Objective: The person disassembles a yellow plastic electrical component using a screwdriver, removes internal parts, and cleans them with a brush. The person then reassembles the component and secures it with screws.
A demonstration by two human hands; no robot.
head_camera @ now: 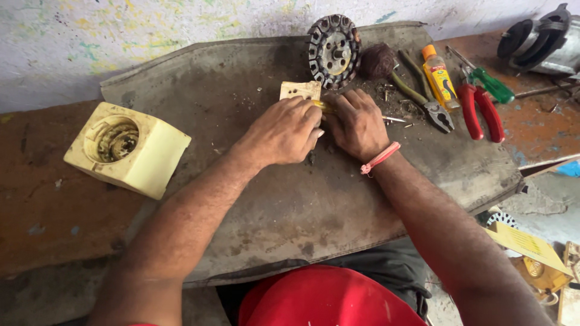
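Both hands meet at the middle of the grey worktop (290, 205). The left hand (284, 130) is curled, its fingers closed around the yellow handle of a screwdriver (326, 107), of which only a short piece shows between the two hands. The right hand (357, 124), with a pink band at the wrist, is closed beside it, knuckles up; a thin metal shaft tip (396, 119) pokes out to its right, though I cannot tell exactly what that hand pinches underneath. Just behind the left hand's fingers lies a small cream switch plate (300, 90) with holes in it, touching or nearly touching the knuckles.

As to progress: the cream housing (127, 148) sits well apart at the left, opened, its coiled innards showing. A round slotted metal core (333, 42) leans against the wall behind the plate. Loose screws and bits (393, 96) lie scattered near the pliers (423, 96), so the taking apart looks well advanced, nothing yet put back together. Red-handled cutters (480, 111) and a small orange-capped bottle (439, 78) rest unused to the right.
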